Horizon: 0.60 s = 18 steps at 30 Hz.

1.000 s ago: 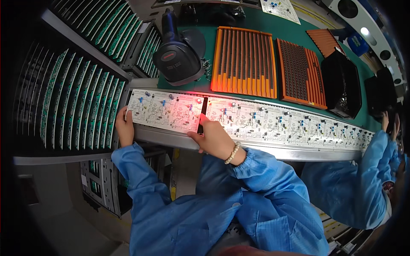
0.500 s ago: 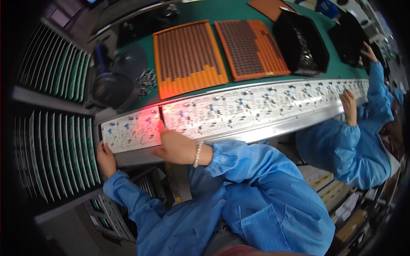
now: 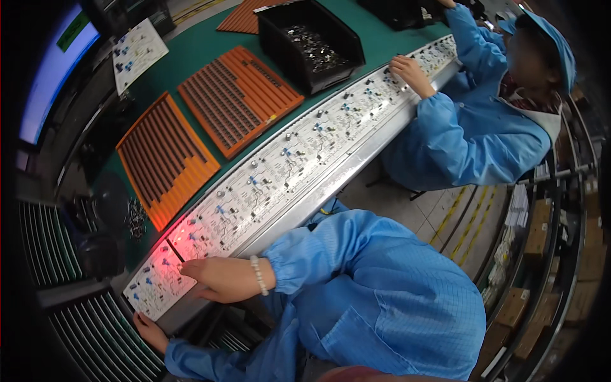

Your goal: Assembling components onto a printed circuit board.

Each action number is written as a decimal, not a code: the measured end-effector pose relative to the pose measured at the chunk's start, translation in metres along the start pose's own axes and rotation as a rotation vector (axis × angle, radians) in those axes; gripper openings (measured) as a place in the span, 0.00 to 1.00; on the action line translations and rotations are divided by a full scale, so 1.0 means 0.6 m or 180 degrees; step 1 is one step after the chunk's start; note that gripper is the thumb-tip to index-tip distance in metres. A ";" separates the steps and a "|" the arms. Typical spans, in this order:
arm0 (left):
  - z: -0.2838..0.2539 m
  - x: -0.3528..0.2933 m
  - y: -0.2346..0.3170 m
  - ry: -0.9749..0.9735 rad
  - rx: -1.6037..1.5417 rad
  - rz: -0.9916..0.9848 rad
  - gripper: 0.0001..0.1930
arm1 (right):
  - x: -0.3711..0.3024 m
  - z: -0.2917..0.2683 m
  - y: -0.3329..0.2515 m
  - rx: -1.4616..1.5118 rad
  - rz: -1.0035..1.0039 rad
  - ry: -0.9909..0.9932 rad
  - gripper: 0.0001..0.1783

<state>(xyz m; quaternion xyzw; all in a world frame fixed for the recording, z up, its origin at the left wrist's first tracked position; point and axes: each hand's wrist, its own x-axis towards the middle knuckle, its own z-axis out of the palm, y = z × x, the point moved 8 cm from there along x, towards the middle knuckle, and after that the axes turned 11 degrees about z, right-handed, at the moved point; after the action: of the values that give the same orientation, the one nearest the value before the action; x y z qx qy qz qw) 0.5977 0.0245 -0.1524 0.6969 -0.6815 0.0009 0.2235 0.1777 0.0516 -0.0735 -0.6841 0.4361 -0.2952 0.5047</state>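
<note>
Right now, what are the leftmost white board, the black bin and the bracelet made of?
White board: probably stiff resin, satin-looking, flat with dark lines and small parts. Black bin: likely plastic, slightly shiny, with smooth, plain walls. Bracelet: round, pale beads, softly glossy; could be plastic, wood or stone.

Two red-lit boards (image 3: pixel 156 280), three orange trays (image 3: pixel 191 181)

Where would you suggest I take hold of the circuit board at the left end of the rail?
Probably by its two short edges, from the near side: the end board lies flat with components on its upper face, and a dark gap separates its right edge from the next board.
</note>
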 end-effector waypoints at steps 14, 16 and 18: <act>-0.029 0.009 0.123 -0.0005 0.0429 0.0041 0.17 | -0.237 -0.282 0.093 -0.1725 0.0114 0.2900 0.15; -0.075 0.006 0.223 0.0127 0.1116 0.0259 0.13 | -0.233 -0.282 0.090 -0.1793 0.0130 0.2878 0.15; -0.074 0.008 0.227 0.0143 0.1053 0.0304 0.12 | -0.227 -0.279 0.087 -0.1948 0.0181 0.2825 0.15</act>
<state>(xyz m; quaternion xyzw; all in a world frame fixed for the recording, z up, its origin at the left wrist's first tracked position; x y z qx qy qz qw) 0.4819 0.0381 -0.0684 0.6908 -0.6992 0.1392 0.1207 -0.0396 0.0950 -0.0650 -0.5973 0.6919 -0.4015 0.0573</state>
